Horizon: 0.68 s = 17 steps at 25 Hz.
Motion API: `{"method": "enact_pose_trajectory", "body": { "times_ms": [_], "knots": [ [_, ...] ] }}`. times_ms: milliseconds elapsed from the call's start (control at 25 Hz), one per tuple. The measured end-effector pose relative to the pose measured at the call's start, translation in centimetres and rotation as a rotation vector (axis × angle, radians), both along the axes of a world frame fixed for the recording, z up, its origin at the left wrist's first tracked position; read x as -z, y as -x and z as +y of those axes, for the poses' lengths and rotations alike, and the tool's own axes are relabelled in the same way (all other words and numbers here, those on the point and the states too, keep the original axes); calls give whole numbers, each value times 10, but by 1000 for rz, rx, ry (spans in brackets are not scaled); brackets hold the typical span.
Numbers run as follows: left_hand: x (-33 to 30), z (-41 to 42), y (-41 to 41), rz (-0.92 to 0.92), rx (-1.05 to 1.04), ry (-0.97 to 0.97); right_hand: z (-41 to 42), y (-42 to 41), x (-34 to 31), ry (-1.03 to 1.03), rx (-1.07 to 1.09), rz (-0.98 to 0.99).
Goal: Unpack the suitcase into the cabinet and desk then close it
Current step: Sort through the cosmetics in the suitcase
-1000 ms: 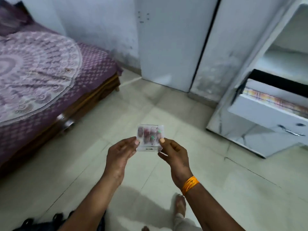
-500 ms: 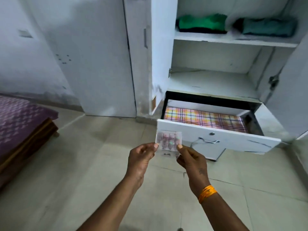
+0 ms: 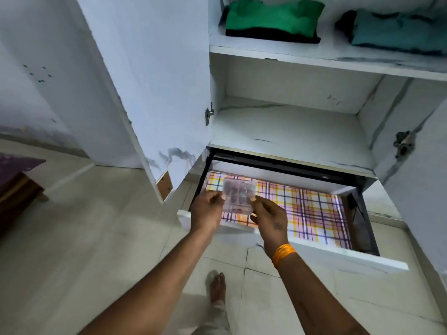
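Observation:
A small clear plastic case (image 3: pixel 238 198) with several dark reddish pieces inside is held between both hands. My left hand (image 3: pixel 208 212) pinches its left edge and my right hand (image 3: pixel 269 217) pinches its right edge. The case hangs over the left part of the open white drawer (image 3: pixel 338 255), which is lined with plaid paper (image 3: pixel 312 213). The drawer belongs to a white cabinet (image 3: pixel 290 131) whose doors stand open. The suitcase is out of view.
A green folded garment (image 3: pixel 273 19) and a teal one (image 3: pixel 399 32) lie on the upper shelf. The left cabinet door (image 3: pixel 150 93) swings out toward me. A bed corner (image 3: pixel 17 182) is at far left. My foot (image 3: pixel 217 288) stands on the tiled floor.
I have turned from the bed side and come close to the cabinet. Both hands have carried the clear case forward, from in front of the drawer to above its plaid lining.

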<state>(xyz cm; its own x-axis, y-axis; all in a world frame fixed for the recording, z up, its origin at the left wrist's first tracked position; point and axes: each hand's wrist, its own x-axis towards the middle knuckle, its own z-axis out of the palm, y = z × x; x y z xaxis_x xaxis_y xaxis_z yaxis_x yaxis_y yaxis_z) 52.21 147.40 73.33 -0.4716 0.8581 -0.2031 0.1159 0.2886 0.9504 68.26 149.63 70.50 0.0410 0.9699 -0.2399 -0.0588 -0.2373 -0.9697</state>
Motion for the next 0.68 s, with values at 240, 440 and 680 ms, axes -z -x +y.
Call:
{"method": "enact_pose_trajectory", "body": {
  "times_ms": [240,440,680],
  "knots": [
    [34,126,27,263,6,176,123,45,63,101,-29,-75],
    [58,180,40,431,-29,260,177,72,84,175,-59,-123],
    [85,216,46,564,13,303,218,80,139,228,-90,-191]
  ]
}}
